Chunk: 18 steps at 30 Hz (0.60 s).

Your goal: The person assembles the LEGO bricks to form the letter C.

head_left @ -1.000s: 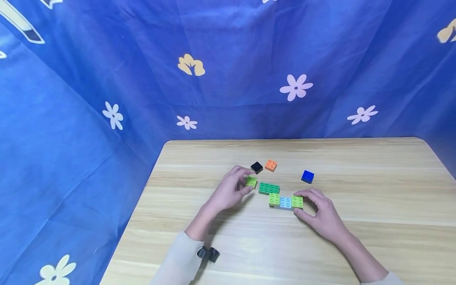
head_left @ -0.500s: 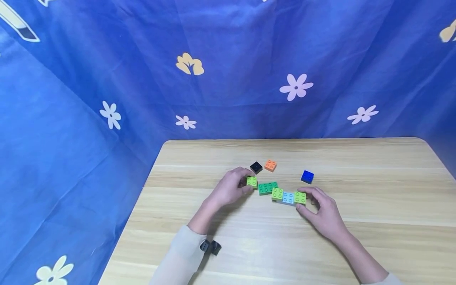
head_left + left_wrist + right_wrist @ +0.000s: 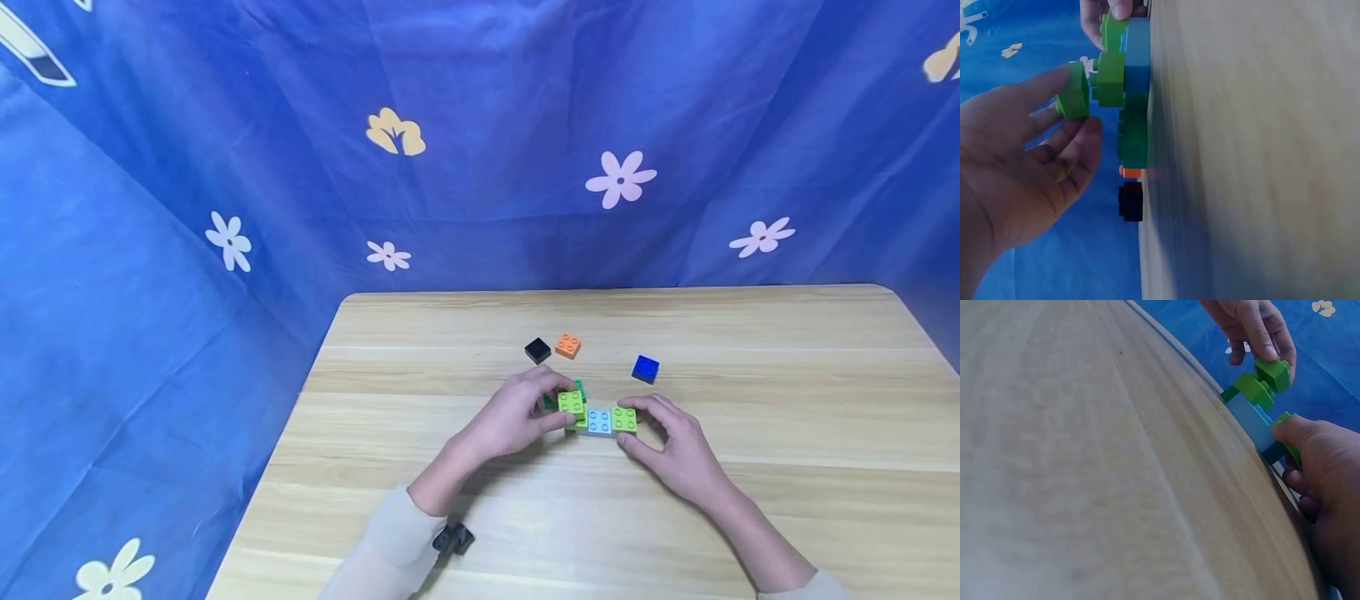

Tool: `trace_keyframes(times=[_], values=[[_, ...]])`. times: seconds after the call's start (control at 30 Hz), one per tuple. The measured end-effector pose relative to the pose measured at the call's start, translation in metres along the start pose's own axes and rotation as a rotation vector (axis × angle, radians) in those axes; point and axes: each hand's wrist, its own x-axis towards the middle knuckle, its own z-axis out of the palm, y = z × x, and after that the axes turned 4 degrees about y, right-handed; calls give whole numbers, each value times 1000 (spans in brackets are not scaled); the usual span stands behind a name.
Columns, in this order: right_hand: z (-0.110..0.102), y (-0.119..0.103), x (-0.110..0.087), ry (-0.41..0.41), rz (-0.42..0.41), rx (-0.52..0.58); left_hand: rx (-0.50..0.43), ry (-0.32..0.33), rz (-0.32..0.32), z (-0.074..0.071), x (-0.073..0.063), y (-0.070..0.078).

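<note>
My left hand [image 3: 517,415] pinches a small lime green toy brick [image 3: 571,403] between thumb and fingers, studs up. In the left wrist view this brick [image 3: 1074,92] hangs just above another lime brick [image 3: 1110,79], with a small gap between them. That lower brick is the left end of a row on a long blue brick [image 3: 1138,56]. A light blue studded part [image 3: 599,422] shows in the row's middle. My right hand [image 3: 678,450] grips the lime brick [image 3: 624,419] at the right end. Beside the row lies a dark green brick [image 3: 1135,132], partly hidden by my left hand in the head view.
Behind the hands lie a black brick [image 3: 537,350] and an orange brick [image 3: 567,346], close together. A dark blue brick [image 3: 646,368] lies beyond my right hand. The wooden table [image 3: 750,350] meets a blue curtain [image 3: 495,167] at its back edge.
My left hand has picked up the lime brick and brought it rightward over the row's left end. My right hand keeps its grip on the row, which shifted slightly right and then back.
</note>
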Motion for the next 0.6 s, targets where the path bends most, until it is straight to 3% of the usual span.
trace_keyframes(times=[0.2,0.6], values=[[0,-1,0,-9,7,4,32,-31,9,4,-1,1],[0,-1,-1,-12,13,-19,52,21,27,10,-2,2]])
